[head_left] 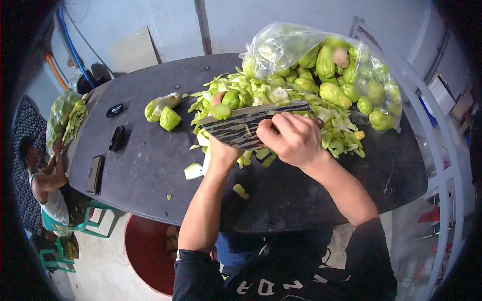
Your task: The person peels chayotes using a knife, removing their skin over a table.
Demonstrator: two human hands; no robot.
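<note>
In my right hand (293, 138) is the handle of a wide cleaver, gripped in closed fingers. The cleaver's blade (246, 124) has a dark striped face and lies slantwise across my view. Behind it, my left hand (223, 150) is mostly hidden; a fingertip shows above the blade, against a green chayote (221, 111) held there. A pile of sliced chayote (331, 128) spreads around and beyond both hands. Left of the pile lie a whole pale chayote (163, 106) and a cut chayote piece (170, 119).
A clear plastic bag (286, 47) full of whole chayotes stands at the back right of the dark table (150, 160). A phone (95, 174) and two small black objects lie on the left. A seated person (50, 185) handles green vegetables there. A red tub (145, 251) stands below.
</note>
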